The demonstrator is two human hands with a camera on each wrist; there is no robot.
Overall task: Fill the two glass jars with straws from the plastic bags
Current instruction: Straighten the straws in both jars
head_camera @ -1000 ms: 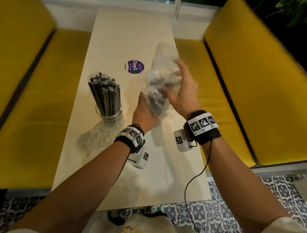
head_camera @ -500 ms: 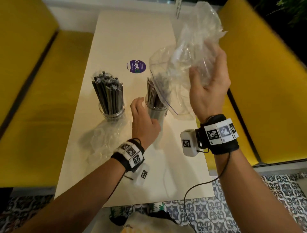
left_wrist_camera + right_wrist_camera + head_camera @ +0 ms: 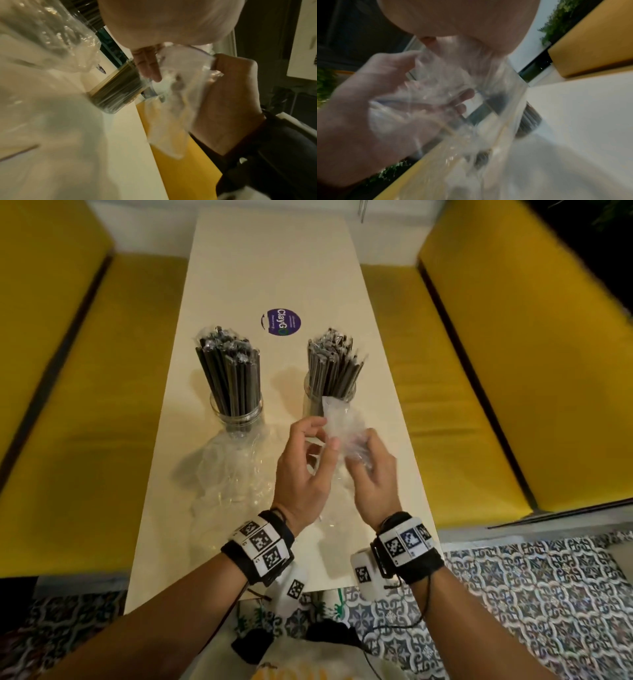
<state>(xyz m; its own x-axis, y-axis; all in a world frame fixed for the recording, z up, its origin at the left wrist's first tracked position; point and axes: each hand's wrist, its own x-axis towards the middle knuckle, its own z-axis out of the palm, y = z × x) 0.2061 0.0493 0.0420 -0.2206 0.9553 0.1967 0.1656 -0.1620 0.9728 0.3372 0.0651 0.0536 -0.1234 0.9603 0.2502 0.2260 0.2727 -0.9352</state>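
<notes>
The right hand (image 3: pixel 371 474) has its fingers curled round a crumpled clear plastic bag (image 3: pixel 346 433), bunching it in the palm. The left hand (image 3: pixel 301 474) is just beside it at 9 o'clock, fingers loosely spread and bent; its thumb and fingertips reach the edge of the same bag, though the blurred wrist views do not settle whether they pinch it or only touch it. In the left wrist view the bag (image 3: pixel 173 97) hangs between the left fingers (image 3: pixel 149 66) and the right hand (image 3: pixel 235 97). In the right wrist view the bag (image 3: pixel 453 97) drapes over the left hand (image 3: pixel 373 108).

Two glass jars stand upright on the bench (image 3: pixel 274 261), side by side and apart. The left jar (image 3: pixel 236 412), at 11 o'clock from the hands, is packed with dark straws (image 3: pixel 227 364) that fan out above its rim. The right jar (image 3: pixel 329 398), at 12 o'clock just beyond the hands, holds a second bunch of dark straws (image 3: pixel 334 361). Another empty clear bag (image 3: pixel 233 470) lies flat on the bench against the foot of the left jar.

A round purple sticker (image 3: pixel 281 321) sits on the cream bench top beyond the jars. Yellow cushioned seats (image 3: pixel 513 371) flank the bench on both sides, and patterned floor tiles (image 3: pixel 531 594) show at the near edge.
</notes>
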